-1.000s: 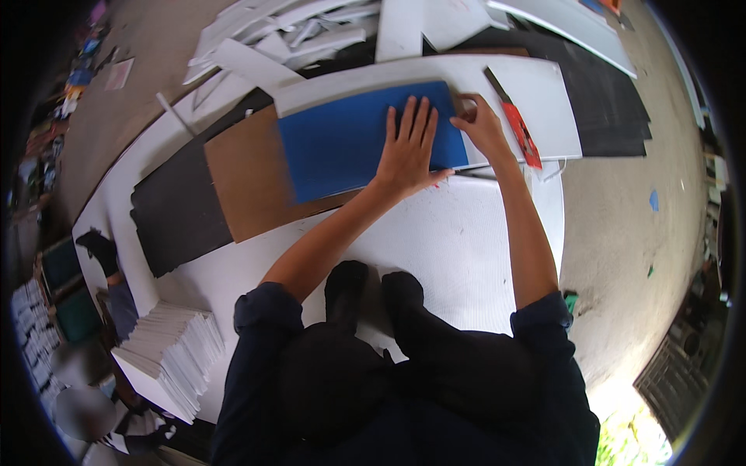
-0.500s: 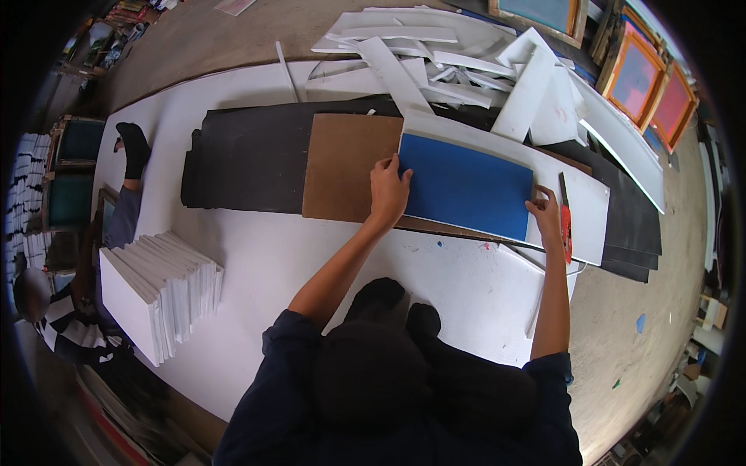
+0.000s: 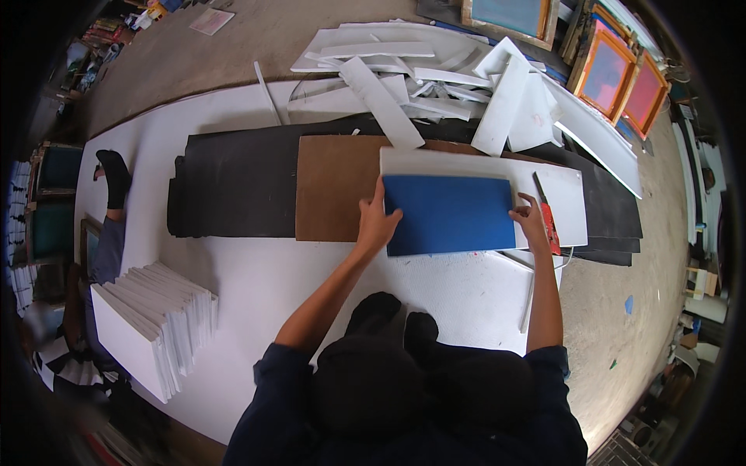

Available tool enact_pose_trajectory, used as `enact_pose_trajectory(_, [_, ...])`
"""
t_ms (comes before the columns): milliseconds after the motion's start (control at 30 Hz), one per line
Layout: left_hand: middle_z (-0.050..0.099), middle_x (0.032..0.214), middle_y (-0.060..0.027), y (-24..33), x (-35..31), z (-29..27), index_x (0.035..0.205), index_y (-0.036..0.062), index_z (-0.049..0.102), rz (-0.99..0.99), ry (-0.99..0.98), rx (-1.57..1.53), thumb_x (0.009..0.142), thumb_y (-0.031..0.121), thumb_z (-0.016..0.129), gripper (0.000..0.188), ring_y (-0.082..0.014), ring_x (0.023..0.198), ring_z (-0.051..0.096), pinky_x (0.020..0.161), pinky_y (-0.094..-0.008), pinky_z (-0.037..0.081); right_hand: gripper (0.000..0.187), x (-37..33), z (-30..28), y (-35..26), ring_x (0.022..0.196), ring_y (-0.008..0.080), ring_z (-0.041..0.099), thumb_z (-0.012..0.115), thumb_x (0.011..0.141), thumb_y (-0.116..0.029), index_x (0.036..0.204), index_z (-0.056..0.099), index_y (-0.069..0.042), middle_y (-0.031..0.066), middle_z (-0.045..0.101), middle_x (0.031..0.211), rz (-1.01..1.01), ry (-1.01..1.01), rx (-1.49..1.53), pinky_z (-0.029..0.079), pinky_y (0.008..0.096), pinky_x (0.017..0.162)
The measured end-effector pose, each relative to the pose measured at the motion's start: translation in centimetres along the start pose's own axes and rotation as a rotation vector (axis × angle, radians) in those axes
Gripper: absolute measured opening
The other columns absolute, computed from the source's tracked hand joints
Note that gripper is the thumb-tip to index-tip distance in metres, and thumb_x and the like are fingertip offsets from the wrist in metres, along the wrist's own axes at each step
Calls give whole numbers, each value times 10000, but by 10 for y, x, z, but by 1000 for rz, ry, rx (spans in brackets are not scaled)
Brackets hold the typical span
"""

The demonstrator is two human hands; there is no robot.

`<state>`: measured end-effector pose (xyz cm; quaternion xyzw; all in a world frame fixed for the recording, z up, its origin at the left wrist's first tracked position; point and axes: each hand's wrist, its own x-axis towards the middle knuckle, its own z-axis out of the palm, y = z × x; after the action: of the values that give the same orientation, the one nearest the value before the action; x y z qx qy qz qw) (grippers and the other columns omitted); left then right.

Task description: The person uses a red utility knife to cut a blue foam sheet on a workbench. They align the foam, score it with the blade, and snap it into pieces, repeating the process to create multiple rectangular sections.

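Observation:
A blue rectangular panel (image 3: 451, 216) lies over a longer white board (image 3: 544, 172), whose far strip and right end show past it. My left hand (image 3: 378, 224) grips the panel's left edge, thumb on its face and fingers along the side. At the opposite edge, my right hand (image 3: 530, 222) has its bent fingers closed on the panel's right side; the fingertips' hold is partly hidden. Just right of that hand, a red-handled cutter (image 3: 550, 227) with a dark blade rests on the white board. A brown board (image 3: 334, 186) lies beneath, to the left.
Black sheets (image 3: 237, 186) extend under the boards. White offcuts (image 3: 385, 101) are heaped at the far side. A stack of white panels (image 3: 155, 318) stands at left, near another person's leg (image 3: 111, 245). Orange-framed screens (image 3: 606, 74) lean at far right. My feet (image 3: 374, 311) are on the white sheet.
The blue panel and white board have turned so their long edges run more level. The panel has shifted nearer me, baring more of the white board's far strip. The view has also shifted.

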<state>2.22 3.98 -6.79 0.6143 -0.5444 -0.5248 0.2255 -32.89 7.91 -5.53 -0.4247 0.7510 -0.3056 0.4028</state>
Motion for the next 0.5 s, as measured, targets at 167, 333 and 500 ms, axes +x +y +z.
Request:
enact_pose_trajectory(167, [424,1055,-259,-37,-37,-12,1417,154,181,-11,21,-61,756,113,582,774,-348,1011,411,908,-344,366,576,-32,22,2,802,159,576,673,706,-42,1231,437,-75,78,601,836,17,-17,-78,447,294,769])
enact_pose_trajectory(333, [399,1089,-245,-19,-10,-20,1392,113,268,54,220,-33,778,100,554,678,-309,991,390,907,-335,349,513,-25,49,-2,810,167,585,662,728,-69,1203,472,-102,75,609,835,-61,131,25,455,306,768])
enact_pose_trajectory(500, [378,1113,-232,-20,22,-39,1381,102,296,-5,223,-76,798,104,538,631,-323,1041,362,921,-327,340,514,10,66,-10,756,166,596,675,715,-60,1188,479,-95,75,621,803,-106,119,-24,461,294,722])
